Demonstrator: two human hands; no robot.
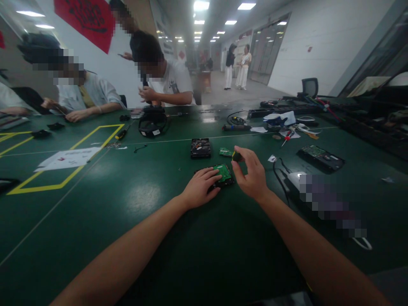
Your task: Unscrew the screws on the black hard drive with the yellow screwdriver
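Observation:
A hard drive (227,183) lies on the green table in front of me, its green circuit board (224,172) facing up. My left hand (200,187) rests across it, fingers stretched over the board and thumb on the near side. Just right of the drive, my right hand (251,173) is closed in a pinch around a small black-and-yellow tool handle (236,156). Its tip is hidden from me. Behind the drive lies a loose green circuit board (225,151), close to the right fingertips. Farther left sits a second hard drive (200,148).
To the right are another hard drive (320,159), a black cable (278,178) and a partly blurred pale long object (318,199). A red screwdriver (287,137) lies farther back. Printed paper (66,158) is at left. Co-workers sit across the table (143,238).

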